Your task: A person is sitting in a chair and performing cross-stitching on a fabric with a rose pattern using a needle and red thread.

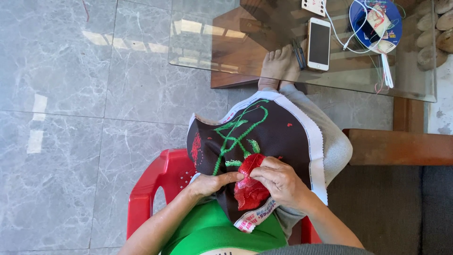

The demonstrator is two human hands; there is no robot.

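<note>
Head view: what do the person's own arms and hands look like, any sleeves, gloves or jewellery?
Both forearms are bare, with no sleeves reaching them. The left hand and right hand wear no gloves, and no rings, bracelets or watch show at either wrist.

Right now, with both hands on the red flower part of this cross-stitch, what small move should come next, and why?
Probably draw the right hand up to pull the stitch through: its fingertips pinch at the red flower while the left hand pins the dark cloth beside it. The needle itself is too small to see.
</note>
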